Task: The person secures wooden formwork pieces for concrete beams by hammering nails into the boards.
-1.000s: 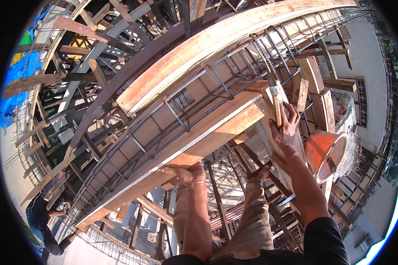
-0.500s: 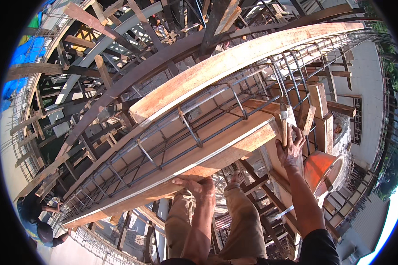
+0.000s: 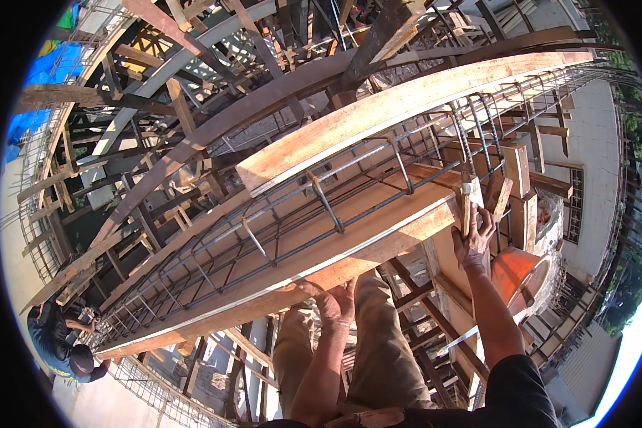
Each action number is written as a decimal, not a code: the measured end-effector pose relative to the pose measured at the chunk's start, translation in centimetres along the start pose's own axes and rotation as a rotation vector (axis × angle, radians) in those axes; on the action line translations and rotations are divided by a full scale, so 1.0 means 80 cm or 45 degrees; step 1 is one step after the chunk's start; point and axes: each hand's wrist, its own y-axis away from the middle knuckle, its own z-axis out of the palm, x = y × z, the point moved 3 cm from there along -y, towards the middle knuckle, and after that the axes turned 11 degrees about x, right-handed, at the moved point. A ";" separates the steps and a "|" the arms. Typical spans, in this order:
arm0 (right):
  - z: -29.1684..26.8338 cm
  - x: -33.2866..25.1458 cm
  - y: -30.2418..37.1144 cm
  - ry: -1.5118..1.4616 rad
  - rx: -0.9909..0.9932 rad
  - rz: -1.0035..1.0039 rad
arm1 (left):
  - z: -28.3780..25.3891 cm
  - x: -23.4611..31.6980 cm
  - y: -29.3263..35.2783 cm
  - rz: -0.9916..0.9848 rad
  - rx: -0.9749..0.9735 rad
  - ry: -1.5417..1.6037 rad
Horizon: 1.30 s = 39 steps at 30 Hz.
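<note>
A long wooden formwork panel [image 3: 378, 250] with a pale top edge slants in front of me, beside a cage of steel rebar [image 3: 328, 203]. My left hand [image 3: 332, 303] is closed at the panel's lower edge, thumb against its face; some fingers are hidden. At the panel's right end, my right hand [image 3: 474, 239] curls its fingers round the edge, beside a narrow upright wood strip [image 3: 466, 210]. A second board [image 3: 406, 107] runs along the far side of the cage.
An orange bucket [image 3: 513, 274] sits right of my right forearm. Beneath and beyond are crossed timber props [image 3: 185, 143] with gaps between them. A co-worker [image 3: 64, 342] crouches at the panel's far left end. A pale wall [image 3: 585, 164] stands at right.
The view has shifted, so the panel and cage appear slightly farther right. My left hand has turned a little at the lower edge. One knee has risen beside it. My right hand keeps its place.
</note>
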 end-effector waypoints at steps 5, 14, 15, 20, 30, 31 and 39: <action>-0.004 0.004 0.002 -0.029 0.043 -0.053 | -0.086 0.112 0.024 -0.045 0.186 0.155; -0.006 0.004 0.004 -0.128 0.105 -0.105 | -0.066 0.252 -0.006 0.484 0.805 -0.012; -0.006 0.008 0.005 -0.149 0.093 -0.095 | -0.064 0.244 -0.012 0.486 0.803 -0.031; -0.006 0.010 0.007 -0.153 0.119 -0.105 | -0.060 0.241 -0.018 0.640 0.832 -0.056; -0.005 -0.002 0.000 -0.058 0.126 -0.043 | -0.058 0.245 -0.019 0.718 0.843 -0.095; -0.007 -0.007 -0.002 -0.088 0.123 -0.065 | -0.076 0.258 -0.024 0.794 0.796 -0.176; -0.004 -0.008 -0.006 -0.093 0.117 -0.038 | -0.018 0.215 -0.012 0.709 0.884 -0.032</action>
